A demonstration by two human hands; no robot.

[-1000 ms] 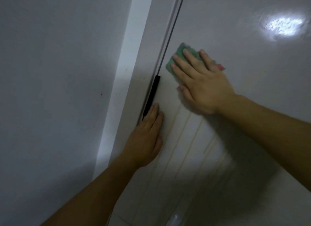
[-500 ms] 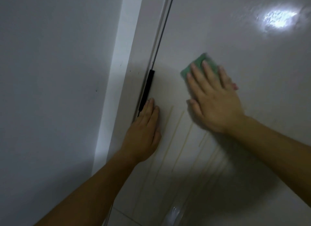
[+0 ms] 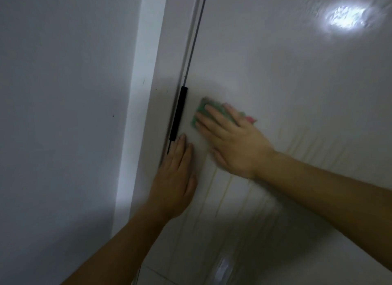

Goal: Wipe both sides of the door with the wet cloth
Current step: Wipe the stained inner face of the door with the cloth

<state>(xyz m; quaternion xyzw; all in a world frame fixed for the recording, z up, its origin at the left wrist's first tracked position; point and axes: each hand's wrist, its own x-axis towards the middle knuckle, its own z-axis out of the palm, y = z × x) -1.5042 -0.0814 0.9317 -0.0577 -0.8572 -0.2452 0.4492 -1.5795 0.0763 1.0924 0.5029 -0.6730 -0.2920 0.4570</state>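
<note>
Grey wall, white door | right hand flat, fingers straight, presses green cloth on door face nr black hinge | left hand flat on door, empty | drip streaks below: this side unfinished, other side prob. undone

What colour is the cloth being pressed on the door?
Green cloth, with a pink corner past the right hand; shows best in the head view.

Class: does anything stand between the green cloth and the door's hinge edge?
Nothing visible: bare door separates the cloth under the right hand from the black hinge. The left hand lies flat lower down, outside that gap.
</note>
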